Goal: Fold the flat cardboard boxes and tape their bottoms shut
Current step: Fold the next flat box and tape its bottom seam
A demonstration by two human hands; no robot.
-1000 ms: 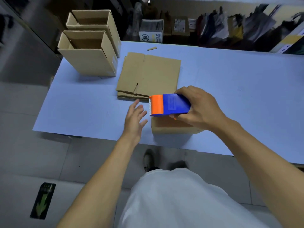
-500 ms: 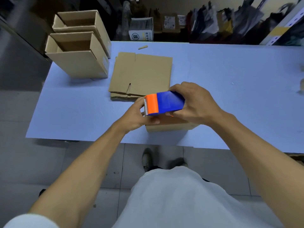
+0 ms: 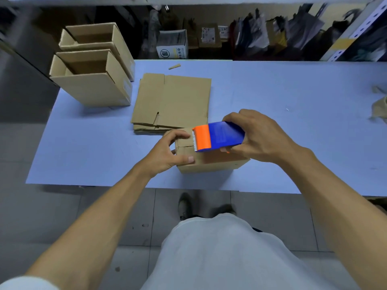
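The tape dispenser [image 3: 217,136], gripped by the right hand [image 3: 259,135], is aimed toward nine o'clock along the folded box [image 3: 209,162], whose nine-o'clock end is clasped by the left hand [image 3: 167,153].

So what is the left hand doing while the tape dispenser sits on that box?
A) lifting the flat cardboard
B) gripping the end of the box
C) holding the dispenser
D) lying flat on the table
B: the left hand curls round the left end of the box, while the right hand holds the tape dispenser.
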